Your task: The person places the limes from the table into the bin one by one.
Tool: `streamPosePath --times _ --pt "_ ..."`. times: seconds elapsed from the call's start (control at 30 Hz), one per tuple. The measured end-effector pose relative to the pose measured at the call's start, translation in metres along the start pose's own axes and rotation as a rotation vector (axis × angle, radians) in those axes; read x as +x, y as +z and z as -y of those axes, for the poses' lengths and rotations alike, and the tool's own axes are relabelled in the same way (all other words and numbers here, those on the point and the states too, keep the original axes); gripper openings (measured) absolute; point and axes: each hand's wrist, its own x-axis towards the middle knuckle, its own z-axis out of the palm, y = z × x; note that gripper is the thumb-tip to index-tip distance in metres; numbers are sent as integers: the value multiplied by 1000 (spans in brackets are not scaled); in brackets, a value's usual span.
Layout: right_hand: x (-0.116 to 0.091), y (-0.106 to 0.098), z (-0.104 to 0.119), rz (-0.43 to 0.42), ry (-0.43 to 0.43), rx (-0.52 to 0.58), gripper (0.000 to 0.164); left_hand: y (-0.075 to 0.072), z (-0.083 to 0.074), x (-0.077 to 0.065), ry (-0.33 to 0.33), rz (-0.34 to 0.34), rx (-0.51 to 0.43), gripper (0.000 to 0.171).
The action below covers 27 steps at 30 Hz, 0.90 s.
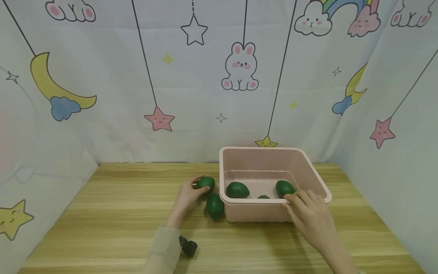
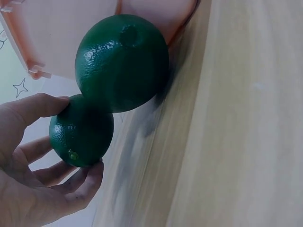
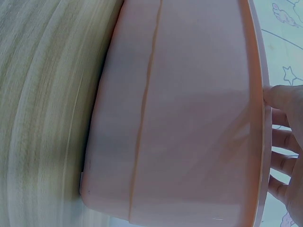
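Observation:
My left hand [image 1: 187, 192] holds a dark green lime [image 1: 206, 184] between thumb and fingers, left of a pink plastic bin [image 1: 256, 210]. Against the bin's left side, a second lime [image 1: 215, 206] lies on the table; in the left wrist view this lime [image 2: 124, 61] overlaps the held lime [image 2: 81, 135]. My right hand [image 1: 309, 213] grips the front rim near its right end, and the right wrist view has the thumb on the outer wall's edge. Inside the bin are a lime [image 1: 237, 190] at left, a lime [image 1: 284, 188] by my right fingertips, and a lime [image 1: 263, 197] mostly hidden by the front wall.
The wood-grain table [image 1: 119, 213] runs back to a white cloth [image 1: 191, 140] printed with stars, moons and rabbits, which also rises on both sides. Strapped at my left wrist is a small black device [image 1: 189, 246].

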Motion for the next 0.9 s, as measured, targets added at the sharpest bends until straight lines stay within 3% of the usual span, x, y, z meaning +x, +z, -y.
streamPosePath --times 0.43,0.9 --pt "1 1 1 -6 -6 5 47 -6 -6 -1 8 -29 -19 54" --pt "0 0 -1 18 14 2 49 -10 -12 -2 60 -57 -30 53"
